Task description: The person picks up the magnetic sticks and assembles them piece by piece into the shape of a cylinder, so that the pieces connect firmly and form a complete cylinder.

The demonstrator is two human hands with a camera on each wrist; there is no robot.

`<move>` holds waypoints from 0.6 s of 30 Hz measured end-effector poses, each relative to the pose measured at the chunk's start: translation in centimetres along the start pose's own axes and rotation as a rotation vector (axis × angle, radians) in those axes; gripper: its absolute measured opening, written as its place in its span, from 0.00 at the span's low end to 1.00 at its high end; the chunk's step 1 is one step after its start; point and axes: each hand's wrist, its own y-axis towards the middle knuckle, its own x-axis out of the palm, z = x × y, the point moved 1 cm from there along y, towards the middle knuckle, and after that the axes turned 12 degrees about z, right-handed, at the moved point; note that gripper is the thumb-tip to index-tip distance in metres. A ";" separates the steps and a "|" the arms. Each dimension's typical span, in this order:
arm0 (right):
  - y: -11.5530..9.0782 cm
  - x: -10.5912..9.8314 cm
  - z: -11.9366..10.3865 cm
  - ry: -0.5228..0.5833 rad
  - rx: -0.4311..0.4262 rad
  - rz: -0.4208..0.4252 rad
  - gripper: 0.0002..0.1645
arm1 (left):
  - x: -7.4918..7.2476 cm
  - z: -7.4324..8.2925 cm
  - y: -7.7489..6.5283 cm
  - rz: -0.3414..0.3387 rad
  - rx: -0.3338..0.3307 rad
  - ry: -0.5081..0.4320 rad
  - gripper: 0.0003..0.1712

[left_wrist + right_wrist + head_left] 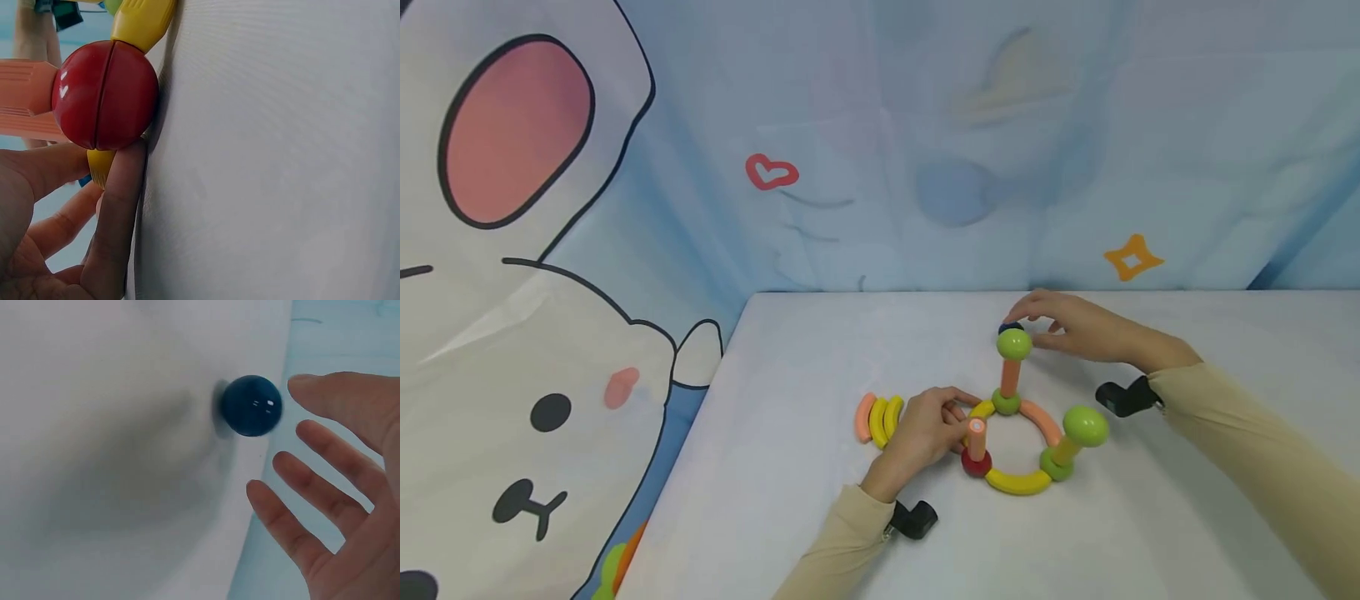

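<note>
A ring of curved sticks and balls lies on the table. At its near left corner, my left hand (pixel 928 427) pinches a yellow curved stick (pixel 101 167) between thumb and finger, right beside a red ball (pixel 106 94). An orange stick (pixel 977 440) stands up from that ball. Behind the ring, my right hand (pixel 1086 329) reaches around a dark blue ball (pixel 252 406) with its fingers spread. A gap shows between fingers and ball in the right wrist view; in the head view a green ball (pixel 1014 344) on an orange upright partly hides the blue one.
Another upright with a green ball (pixel 1086 426) on top leans at the ring's right. Left of my left hand lie loose curved sticks, one orange (pixel 865 417) and two yellow (pixel 878 422). The table (pixel 820 350) ends at a printed cloth backdrop (pixel 880 167).
</note>
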 end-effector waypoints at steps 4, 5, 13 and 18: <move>0.6 1.3 0.7 0.013 -0.007 -0.051 0.23 | 0.2 0.0 -0.1 -0.004 0.008 -0.008 0.14; 0.6 1.5 0.9 0.008 -0.005 -0.052 0.22 | 0.3 0.0 -0.1 -0.003 0.010 -0.010 0.14; -1.2 1.2 1.4 -0.041 0.052 -0.064 0.11 | 0.1 0.1 -0.1 -0.008 0.029 -0.019 0.15; -3.5 0.4 1.7 -0.047 0.105 -0.126 0.16 | 0.0 -0.2 0.1 -0.004 0.031 -0.010 0.15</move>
